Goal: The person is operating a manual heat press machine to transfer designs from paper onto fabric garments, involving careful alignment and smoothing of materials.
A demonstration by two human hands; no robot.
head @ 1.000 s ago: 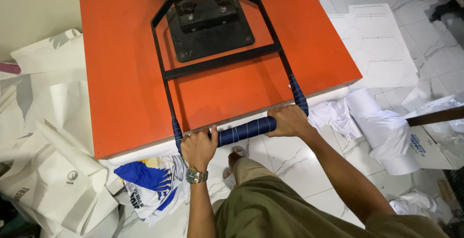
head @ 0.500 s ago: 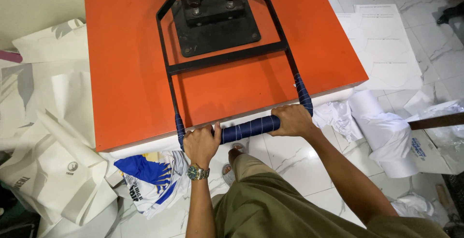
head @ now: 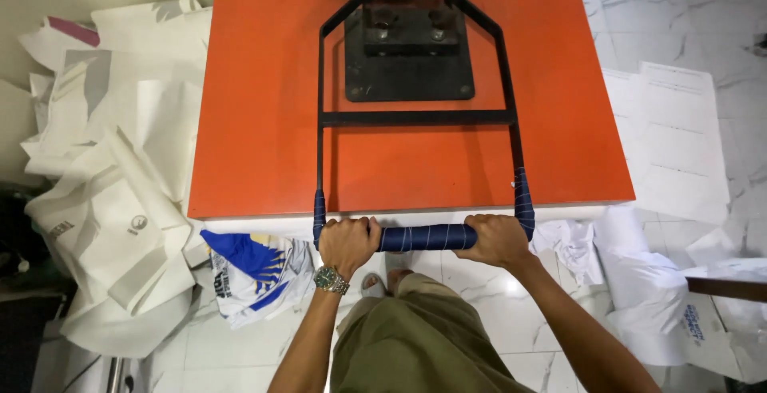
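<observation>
Left hand: your left hand (head: 348, 243) is curling into a closed fist, knuckles facing up and away from you, fingers wrapping over and under.
Left wrist: it is staying straight and is wearing a wristwatch (head: 330, 279).
Left forearm: it is reaching up from the lower middle, bare, nearly vertical in the head view.
Right hand: your right hand (head: 497, 240) is closing in the same overhand grip, level with the left one and well apart from it.
Right forearm: it is angling in from the lower right, bare, elbow out of view.

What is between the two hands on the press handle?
Between the left hand and the right hand only the blue-wrapped handle bar shows, bare, in the head view.
</observation>
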